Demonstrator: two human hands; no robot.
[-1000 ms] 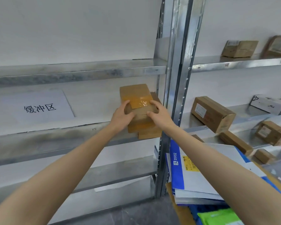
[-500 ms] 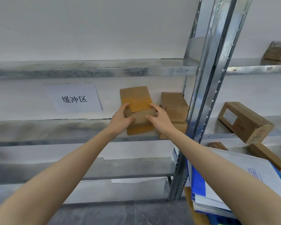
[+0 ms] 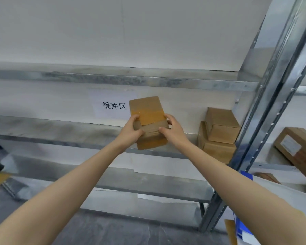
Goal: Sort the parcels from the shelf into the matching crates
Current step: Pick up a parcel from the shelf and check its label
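- Two bare hands grip one taped cardboard parcel (image 3: 148, 121) in front of a metal shelf (image 3: 60, 128).
- White paper sign (image 3: 113, 105) with black Chinese characters sits on the wall, just left of the parcel.
- Left hand (image 3: 131, 131) has its fingers (image 3: 133, 119) curled around the parcel's left edge.
- Right hand (image 3: 173, 129) clasps the right edge.
- Stacked brown boxes (image 3: 217, 135) rest on the shelf, right of the hands.
- Labelled carton (image 3: 297, 147) lies beyond the upright post (image 3: 276, 96).

Labelled box (image 3: 298, 149) cut by right edge — label print too blurred.
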